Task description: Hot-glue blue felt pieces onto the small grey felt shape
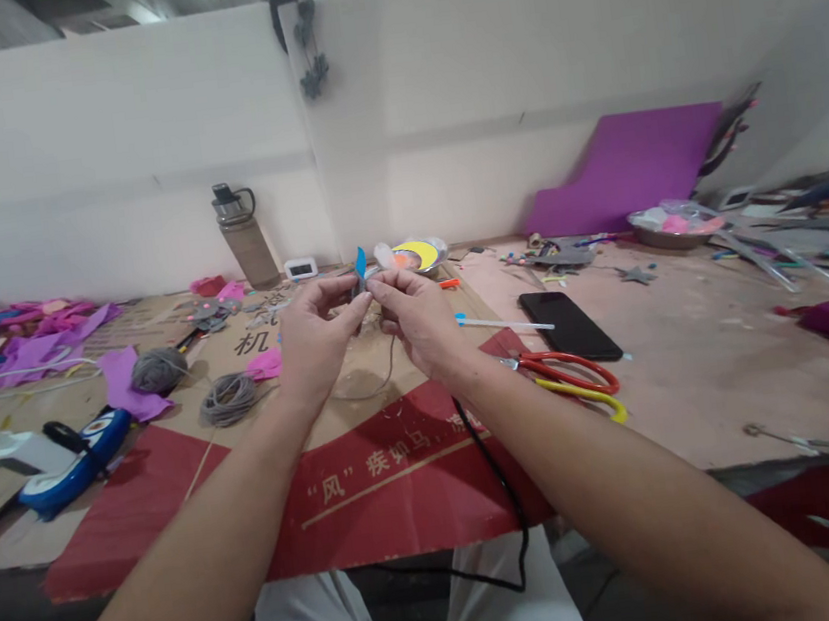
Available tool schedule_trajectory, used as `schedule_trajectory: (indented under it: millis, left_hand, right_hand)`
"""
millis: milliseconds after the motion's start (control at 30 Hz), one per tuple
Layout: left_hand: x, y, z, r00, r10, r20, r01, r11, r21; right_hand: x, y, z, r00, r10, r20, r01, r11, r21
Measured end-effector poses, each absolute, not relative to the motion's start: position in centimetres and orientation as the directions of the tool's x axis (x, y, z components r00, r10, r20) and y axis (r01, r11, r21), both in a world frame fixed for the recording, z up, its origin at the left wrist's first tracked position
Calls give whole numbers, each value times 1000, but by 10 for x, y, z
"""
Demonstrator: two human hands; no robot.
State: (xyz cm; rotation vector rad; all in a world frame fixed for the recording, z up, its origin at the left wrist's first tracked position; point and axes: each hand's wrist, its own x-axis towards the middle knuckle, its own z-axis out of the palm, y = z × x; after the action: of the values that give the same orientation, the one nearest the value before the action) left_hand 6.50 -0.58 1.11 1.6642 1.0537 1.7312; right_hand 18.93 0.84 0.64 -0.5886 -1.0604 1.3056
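Observation:
My left hand [320, 330] and my right hand [420, 318] meet fingertip to fingertip over the cardboard. Thumb and forefinger of the left one pinch a small dark piece, mostly hidden, with a blue leaf-shaped strip [360, 262] standing up from it. The right fingers are closed at the same spot, and grey yarn [391, 356] hangs from them in a loop towards a wound grey yarn bundle [229, 400]. A whitish piece [384, 255] shows just behind the right fingertips; I cannot tell whether it is held.
Red-and-brown cardboard [408, 503] lies under my hands. To the right are red-handled scissors [573, 372], a black phone [569, 325] and a white stick [507, 321]. A power strip [78, 463] and felt scraps [33, 342] lie left. A bottle [247, 240] stands behind.

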Motion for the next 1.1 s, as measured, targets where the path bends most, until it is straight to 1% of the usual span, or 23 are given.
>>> schedule_trajectory:
  millis: [200, 300, 533, 733, 800, 900, 967, 1100]
  left_hand:
    - [63, -3, 11, -111, 798, 593, 162, -574, 803]
    - [62, -2, 10, -121, 800, 587, 153, -570, 808]
    - [62, -3, 13, -96, 760, 643, 204, -617, 760]
    - [61, -4, 13, -84, 751, 654, 247, -620, 744]
    - [62, -4, 13, -80, 760, 645, 230, -615, 754]
    - [64, -5, 14, -70, 784, 617, 152, -603, 783]
    - [64, -5, 15, -60, 793, 606, 106, -599, 794]
    - [65, -5, 15, -35, 787, 616, 86, -612, 786]
  right_hand:
    - [191, 8, 7, -125, 963, 238, -522, 140, -842]
    - [192, 9, 7, -150, 959, 240, -544, 122, -830]
    - [191, 6, 9, -109, 964, 242, -529, 150, -835]
    - [192, 6, 9, -109, 960, 258, -496, 173, -851]
    - [192, 6, 9, -114, 958, 264, -493, 177, -852]
    - [192, 6, 9, -108, 956, 271, -467, 192, -863]
    - [192, 6, 9, -96, 952, 289, -439, 220, -871]
    - [193, 7, 8, -77, 932, 353, -383, 299, -874]
